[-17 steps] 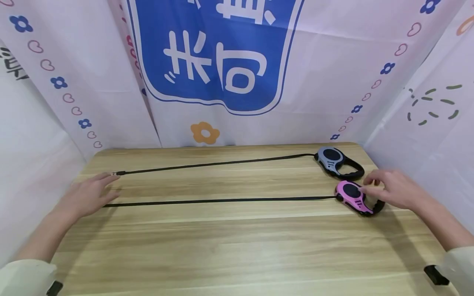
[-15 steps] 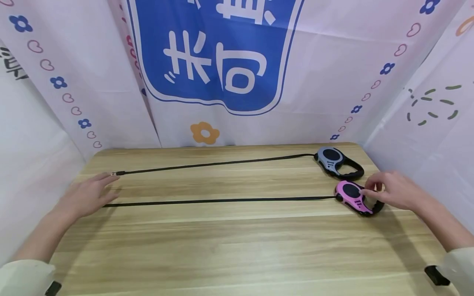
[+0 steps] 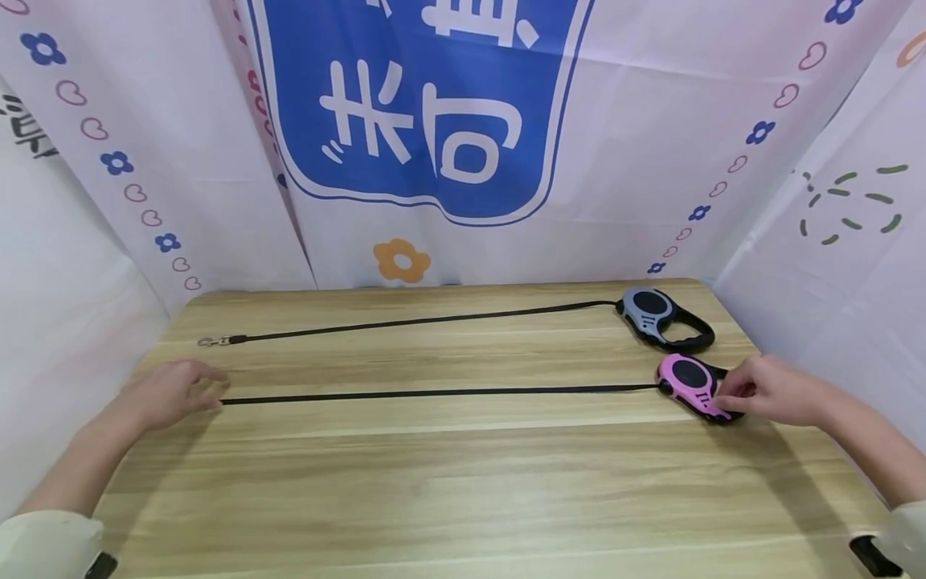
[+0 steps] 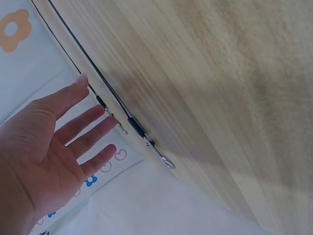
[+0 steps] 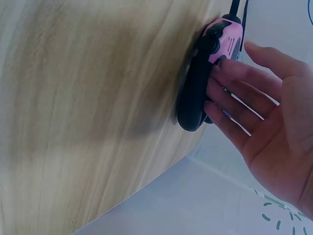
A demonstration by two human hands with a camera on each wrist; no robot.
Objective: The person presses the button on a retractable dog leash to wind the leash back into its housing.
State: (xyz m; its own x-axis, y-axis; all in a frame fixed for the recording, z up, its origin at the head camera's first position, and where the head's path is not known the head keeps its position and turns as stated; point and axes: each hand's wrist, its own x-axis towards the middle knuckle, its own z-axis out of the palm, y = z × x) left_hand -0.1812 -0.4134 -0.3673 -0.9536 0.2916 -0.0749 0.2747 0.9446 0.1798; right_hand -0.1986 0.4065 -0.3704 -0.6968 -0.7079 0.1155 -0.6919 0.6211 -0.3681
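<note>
Right wrist view: your right grip [image 5: 279,117] is loosely spread at the pink leash [image 5: 231,41], fingers reaching to its black handle [image 5: 195,93] but not wrapped round it. Touching or just short, can't tell. Leash lies on the worktop [image 3: 434,482], toward your right end, strap [image 3: 434,393] running straight across to your left.

Handling, as judged: hard plastic body, fairly light, not fragile. Smooth shell likely slippery; better to take the handle bar, fingers through the loop, clear of the black knobs by the casing, which may be controls. Strap thin and limp; it won't lift the body cleanly. Probably spring-wound, so could run back if unlocked. For that end, pinch the stiff black sleeve [image 4: 137,128] behind the near clip [image 4: 160,156]; metal, small, probably slick.

Left grip [image 4: 44,147]: wide, fingers apart, holding nothing, near that clip.

Farther out: gray leash [image 3: 647,310] just beyond the pink one; whether the two touch isn't clear. Its strap [image 3: 427,321] runs left to the far clip [image 3: 213,342].

Hard to make out: from the head view your right grip covers much of the pink handle, and your left covers the near clip. Left wrist view cuts both straps at its top edge; far clip there is faint. Right wrist view is dim around your fingertips.
</note>
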